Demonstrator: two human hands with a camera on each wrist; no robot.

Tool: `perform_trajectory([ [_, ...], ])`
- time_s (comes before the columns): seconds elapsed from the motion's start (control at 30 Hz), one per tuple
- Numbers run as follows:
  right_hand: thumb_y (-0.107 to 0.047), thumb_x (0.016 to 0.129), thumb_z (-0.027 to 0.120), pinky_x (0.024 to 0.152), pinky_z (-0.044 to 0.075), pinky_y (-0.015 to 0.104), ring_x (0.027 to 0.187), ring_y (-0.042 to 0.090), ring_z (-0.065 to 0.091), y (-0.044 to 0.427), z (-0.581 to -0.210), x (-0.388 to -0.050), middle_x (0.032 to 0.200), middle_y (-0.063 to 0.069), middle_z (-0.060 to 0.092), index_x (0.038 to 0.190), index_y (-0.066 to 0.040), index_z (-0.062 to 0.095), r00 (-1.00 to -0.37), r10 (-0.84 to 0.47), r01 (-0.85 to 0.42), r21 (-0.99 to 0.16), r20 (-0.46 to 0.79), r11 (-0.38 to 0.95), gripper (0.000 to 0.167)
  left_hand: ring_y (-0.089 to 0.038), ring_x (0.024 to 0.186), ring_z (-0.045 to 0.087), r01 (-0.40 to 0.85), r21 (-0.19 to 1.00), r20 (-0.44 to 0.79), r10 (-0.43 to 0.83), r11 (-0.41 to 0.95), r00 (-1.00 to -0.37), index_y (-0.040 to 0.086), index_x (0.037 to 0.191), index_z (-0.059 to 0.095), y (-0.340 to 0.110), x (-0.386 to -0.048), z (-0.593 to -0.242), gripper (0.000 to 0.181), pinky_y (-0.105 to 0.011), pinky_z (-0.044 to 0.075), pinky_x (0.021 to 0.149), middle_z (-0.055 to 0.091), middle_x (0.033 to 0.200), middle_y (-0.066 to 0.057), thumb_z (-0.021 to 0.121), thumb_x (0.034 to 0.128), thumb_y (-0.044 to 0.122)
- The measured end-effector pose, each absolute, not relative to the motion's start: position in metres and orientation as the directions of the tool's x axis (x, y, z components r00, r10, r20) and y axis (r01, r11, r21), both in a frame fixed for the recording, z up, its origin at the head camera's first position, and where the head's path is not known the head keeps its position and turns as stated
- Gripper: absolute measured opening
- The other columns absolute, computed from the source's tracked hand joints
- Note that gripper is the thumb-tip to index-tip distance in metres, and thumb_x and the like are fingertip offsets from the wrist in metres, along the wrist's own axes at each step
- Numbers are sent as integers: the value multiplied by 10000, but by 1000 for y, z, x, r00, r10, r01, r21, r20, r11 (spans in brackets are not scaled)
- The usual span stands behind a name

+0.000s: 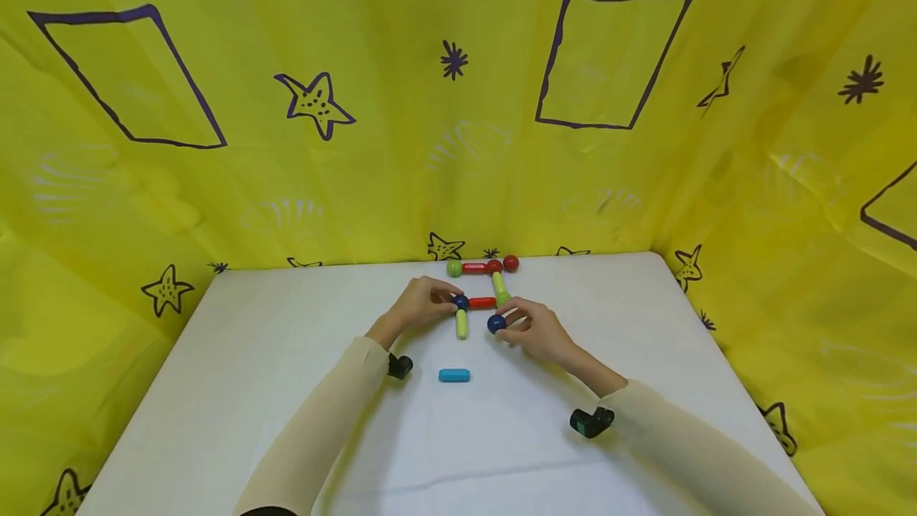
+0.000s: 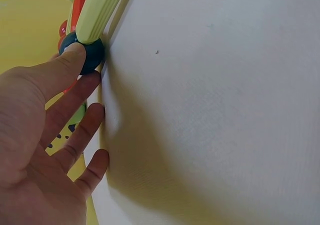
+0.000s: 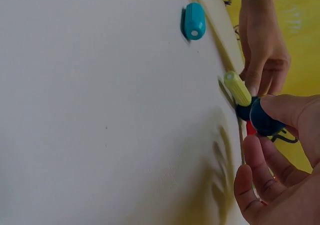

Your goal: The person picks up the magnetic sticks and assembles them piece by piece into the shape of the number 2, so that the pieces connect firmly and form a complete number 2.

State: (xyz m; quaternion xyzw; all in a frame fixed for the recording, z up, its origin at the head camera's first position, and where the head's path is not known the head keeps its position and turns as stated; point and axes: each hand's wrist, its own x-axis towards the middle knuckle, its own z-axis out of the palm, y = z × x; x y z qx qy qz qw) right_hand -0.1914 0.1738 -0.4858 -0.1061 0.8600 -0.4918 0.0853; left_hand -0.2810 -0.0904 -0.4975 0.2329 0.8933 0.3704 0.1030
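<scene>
My left hand [image 1: 421,303] pinches a dark blue ball [image 2: 94,57] between thumb and fingers. A light green rod [image 1: 462,325] extends from that ball towards me, and a red rod [image 1: 482,303] links it to a green ball [image 1: 504,299]. From there another light green rod [image 1: 498,283] leads back to a red ball [image 1: 494,266]. My right hand [image 1: 539,333] holds a second dark blue ball [image 3: 265,119] between thumb and fingertips, just in front of the green ball. In the head view, this second ball is apart from the light green rod's near end.
At the back, a red rod [image 1: 474,268] joins the red ball to a green ball [image 1: 454,267]. Another red ball [image 1: 511,263] sits beside them. A loose blue rod [image 1: 454,375] lies nearer me on the white table [image 1: 286,388]. Yellow patterned cloth [image 1: 387,181] hangs around the table.
</scene>
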Motion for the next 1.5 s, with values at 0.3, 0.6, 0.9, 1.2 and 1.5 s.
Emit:
perform_trajectory([
  [0.3, -137, 889, 818, 658, 539, 297, 777, 183, 633, 147, -494, -185, 1018, 64, 702, 1147, -136, 681, -957, -289, -129, -861, -21, 491, 291, -174, 892, 641, 336, 703, -14, 485, 626, -874, 155, 1202, 778, -92, -282, -498, 270, -338, 537, 873, 765, 1016, -11, 779, 933, 174],
  [0.6, -134, 880, 826, 709, 539, 282, 829, 173, 618, 132, -501, -180, 1020, 35, 717, 1111, -155, 695, -956, -292, -161, -842, 4, 516, 267, -168, 864, 630, 357, 704, 10, 495, 614, -869, 144, 1198, 779, -91, -280, -498, 276, -311, 523, 835, 771, 997, -13, 788, 923, 167],
  [0.9, -130, 862, 843, 723, 482, 298, 819, 175, 571, 126, -506, -176, 955, 3, 706, 1085, -172, 692, -953, -302, -204, -811, 35, 549, 273, -162, 864, 635, 363, 704, 15, 498, 611, -867, 140, 1198, 779, -91, -281, -499, 273, -311, 528, 841, 772, 994, -16, 784, 925, 157],
  [1.2, -132, 865, 841, 759, 504, 324, 856, 176, 602, 122, -505, -179, 974, 3, 718, 1081, -164, 683, -944, -326, -229, -802, 46, 551, 270, -153, 857, 644, 373, 703, 25, 503, 606, -864, 138, 1185, 783, -92, -281, -500, 262, -314, 529, 837, 772, 988, -17, 785, 923, 153],
  [1.5, -132, 860, 845, 782, 522, 336, 861, 185, 623, 116, -502, -182, 985, 13, 724, 1064, -169, 669, -944, -330, -213, -800, 19, 561, 272, -156, 864, 641, 364, 704, 15, 500, 610, -866, 145, 1193, 781, -91, -281, -500, 268, -315, 531, 853, 767, 980, -13, 785, 925, 162],
])
